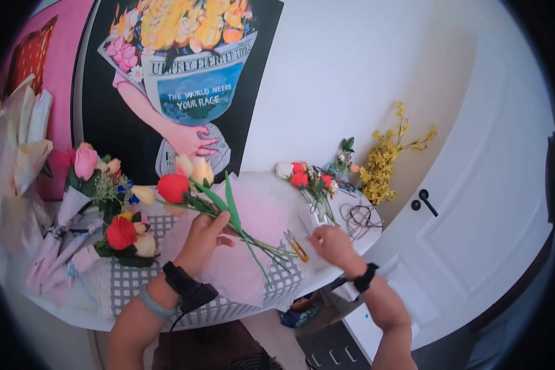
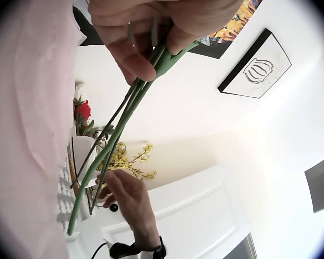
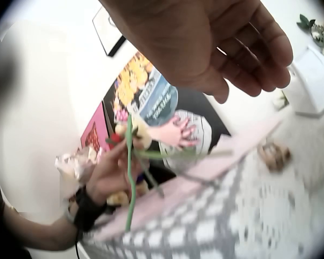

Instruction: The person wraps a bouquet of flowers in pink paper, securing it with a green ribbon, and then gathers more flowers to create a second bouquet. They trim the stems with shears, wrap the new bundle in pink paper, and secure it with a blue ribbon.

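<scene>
My left hand (image 1: 202, 242) holds a small bunch of artificial flowers by the green stems (image 2: 121, 118), pinched between thumb and fingers. A red flower (image 1: 173, 188) and pale yellow tulips (image 1: 201, 171) lean to the far left, and the stem ends slope toward the right. My right hand (image 3: 205, 48) hangs above the table's right side with loosely bent fingers and nothing in them. Beside it in the head view lies an orange-handled cutting tool (image 1: 298, 248). A white holder (image 3: 313, 81) stands beyond its fingertips. Pink wrapping paper (image 1: 253, 213) spreads under the bunch.
Wrapped bouquets (image 1: 120, 231) crowd the table's left. Further flowers (image 1: 308, 179) and a tangle of brown cord (image 1: 361, 221) lie at the right, with yellow blossom sprays (image 1: 381, 166) behind. A checked cloth (image 1: 132, 287) covers the front. A painting (image 1: 253, 123) leans on the wall.
</scene>
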The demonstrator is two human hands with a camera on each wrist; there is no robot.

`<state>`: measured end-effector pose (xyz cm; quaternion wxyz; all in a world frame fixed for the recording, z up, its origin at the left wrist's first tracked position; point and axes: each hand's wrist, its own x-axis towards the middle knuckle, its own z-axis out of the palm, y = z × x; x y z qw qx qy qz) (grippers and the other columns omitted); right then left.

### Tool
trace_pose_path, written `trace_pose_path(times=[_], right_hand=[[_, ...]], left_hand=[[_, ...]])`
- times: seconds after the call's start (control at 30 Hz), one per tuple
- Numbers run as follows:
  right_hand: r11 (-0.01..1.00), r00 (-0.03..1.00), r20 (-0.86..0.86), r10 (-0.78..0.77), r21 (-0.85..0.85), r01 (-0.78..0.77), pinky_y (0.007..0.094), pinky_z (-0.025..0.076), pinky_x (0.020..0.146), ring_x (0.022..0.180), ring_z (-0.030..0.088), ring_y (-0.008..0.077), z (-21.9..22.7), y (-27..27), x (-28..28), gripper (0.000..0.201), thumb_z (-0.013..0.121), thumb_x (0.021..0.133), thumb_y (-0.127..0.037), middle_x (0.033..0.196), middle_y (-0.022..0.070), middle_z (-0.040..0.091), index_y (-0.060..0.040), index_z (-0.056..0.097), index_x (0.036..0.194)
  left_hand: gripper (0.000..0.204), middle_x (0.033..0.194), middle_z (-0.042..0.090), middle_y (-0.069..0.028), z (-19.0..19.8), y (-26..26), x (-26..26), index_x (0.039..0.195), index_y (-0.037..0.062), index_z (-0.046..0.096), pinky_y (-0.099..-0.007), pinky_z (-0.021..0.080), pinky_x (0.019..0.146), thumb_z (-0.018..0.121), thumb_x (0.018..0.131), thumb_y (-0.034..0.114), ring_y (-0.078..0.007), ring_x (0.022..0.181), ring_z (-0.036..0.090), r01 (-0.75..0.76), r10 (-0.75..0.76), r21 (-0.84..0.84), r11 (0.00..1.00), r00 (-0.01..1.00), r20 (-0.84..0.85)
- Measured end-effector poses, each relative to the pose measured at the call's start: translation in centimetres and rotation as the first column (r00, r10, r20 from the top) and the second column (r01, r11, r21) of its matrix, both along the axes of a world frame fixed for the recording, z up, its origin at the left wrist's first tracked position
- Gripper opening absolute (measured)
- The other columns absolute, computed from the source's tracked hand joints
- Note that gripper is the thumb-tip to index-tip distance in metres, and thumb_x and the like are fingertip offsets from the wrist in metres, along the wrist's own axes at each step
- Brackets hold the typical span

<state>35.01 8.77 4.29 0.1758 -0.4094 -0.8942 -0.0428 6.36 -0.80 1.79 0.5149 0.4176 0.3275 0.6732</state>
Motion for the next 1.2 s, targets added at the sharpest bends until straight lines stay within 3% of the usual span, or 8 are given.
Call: trace_pose_path(times=[0.17, 0.43, 0.57, 0.77, 0.87, 0.9, 1.0, 1.2], right_hand=[[0.994, 0.998, -0.008, -0.065, -0.083, 0.064, 0.0429, 0.049, 0.071, 0.078, 0.060, 0.0346, -4.4, -0.8, -1.6, 0.022, 0.059, 0.079, -0.024, 0.083, 0.0170, 0.058, -0.0029, 0.061, 0.085], [0.976, 0.990, 0.043, -0.132, -0.170, 0.137, 0.0422, 0.048, 0.071, 0.079, 0.058, 0.0365, -4.6, 0.6, -1.6, 0.021, 0.060, 0.072, -0.017, 0.085, 0.0194, 0.057, 0.0016, 0.059, 0.083], [0.976, 0.938, -0.332, -0.105, -0.217, 0.033, 0.0406, 0.046, 0.064, 0.072, 0.058, 0.0351, -1.7, -0.9, -0.8, 0.021, 0.060, 0.070, -0.006, 0.077, 0.0196, 0.057, 0.0025, 0.049, 0.086], [0.937, 0.910, -0.385, 0.155, -0.236, -0.259, 0.0401, 0.046, 0.061, 0.070, 0.057, 0.0353, 2.2, -7.7, -2.1, 0.025, 0.061, 0.077, -0.007, 0.078, 0.0171, 0.056, -0.0016, 0.052, 0.099], [0.966, 0.959, -0.148, 0.242, -0.051, -0.252, 0.0365, 0.047, 0.061, 0.068, 0.056, 0.0297, 1.4, -8.5, -2.2, 0.026, 0.060, 0.081, -0.008, 0.079, 0.0129, 0.056, -0.0039, 0.055, 0.107], [0.975, 0.974, -0.045, 0.223, -0.016, -0.224, 0.0380, 0.047, 0.061, 0.070, 0.056, 0.0327, 0.9, -8.5, -2.1, 0.029, 0.060, 0.080, -0.008, 0.079, 0.0127, 0.055, -0.0050, 0.055, 0.109], [0.979, 0.978, 0.058, 0.202, -0.038, -0.200, 0.0383, 0.047, 0.061, 0.070, 0.057, 0.0325, 0.1, -8.1, -2.1, 0.026, 0.061, 0.080, -0.009, 0.076, 0.0124, 0.054, -0.0051, 0.058, 0.105], [0.946, 0.880, -0.348, 0.323, 0.084, -0.314, 0.0337, 0.046, 0.056, 0.066, 0.058, 0.0279, 5.2, -9.5, -5.9, 0.032, 0.060, 0.079, 0.001, 0.082, 0.0134, 0.056, 0.0000, 0.056, 0.111]], left_hand=[[0.019, 0.087, 0.060, -0.0031, -0.2, 0.1, -0.4, 0.095, 0.0058, 0.054, -0.0245, 0.049, 0.058, 0.051, 0.092, 0.025, -0.0116, 0.075, 0.060, -0.015, 0.015, -0.018, 1.000, 1.000, -0.019], [0.017, 0.089, 0.061, -0.0011, -0.4, 0.1, -0.6, 0.095, 0.0094, 0.053, -0.0234, 0.048, 0.060, 0.050, 0.093, 0.026, -0.0108, 0.076, 0.060, -0.024, 0.024, -0.008, 1.000, 1.000, 0.005], [0.017, 0.090, 0.061, -0.0019, -0.3, 0.1, -0.7, 0.096, 0.0090, 0.053, -0.0236, 0.048, 0.060, 0.050, 0.093, 0.026, -0.0115, 0.077, 0.060, -0.044, 0.045, -0.016, 0.999, 0.998, 0.041], [0.018, 0.089, 0.063, -0.0034, -0.1, 0.3, -0.5, 0.094, 0.0079, 0.056, -0.0234, 0.049, 0.060, 0.051, 0.093, 0.025, -0.0138, 0.079, 0.062, -0.079, 0.078, 0.014, 0.997, 0.994, 0.076], [0.018, 0.089, 0.062, -0.0045, 0.0, 0.3, -0.4, 0.094, 0.0067, 0.056, -0.0244, 0.050, 0.060, 0.052, 0.092, 0.024, -0.0153, 0.080, 0.062, -0.093, 0.091, 0.029, 0.995, 0.993, 0.079], [0.018, 0.089, 0.062, -0.0050, -0.1, 0.4, -0.4, 0.095, 0.0058, 0.056, -0.0251, 0.051, 0.060, 0.053, 0.092, 0.023, -0.0155, 0.079, 0.062, -0.096, 0.094, 0.030, 0.995, 0.992, 0.080], [0.018, 0.092, 0.061, -0.0063, -0.1, 0.2, -0.2, 0.098, 0.0042, 0.055, -0.0263, 0.052, 0.061, 0.054, 0.091, 0.021, -0.0177, 0.082, 0.062, -0.107, 0.102, 0.060, 0.992, 0.991, 0.084], [0.018, 0.095, 0.060, -0.0089, -0.1, 0.0, 0.5, 0.100, -0.0001, 0.053, -0.0276, 0.055, 0.060, 0.058, 0.088, 0.012, -0.0215, 0.087, 0.063, -0.124, 0.110, 0.125, 0.984, 0.987, 0.115]])
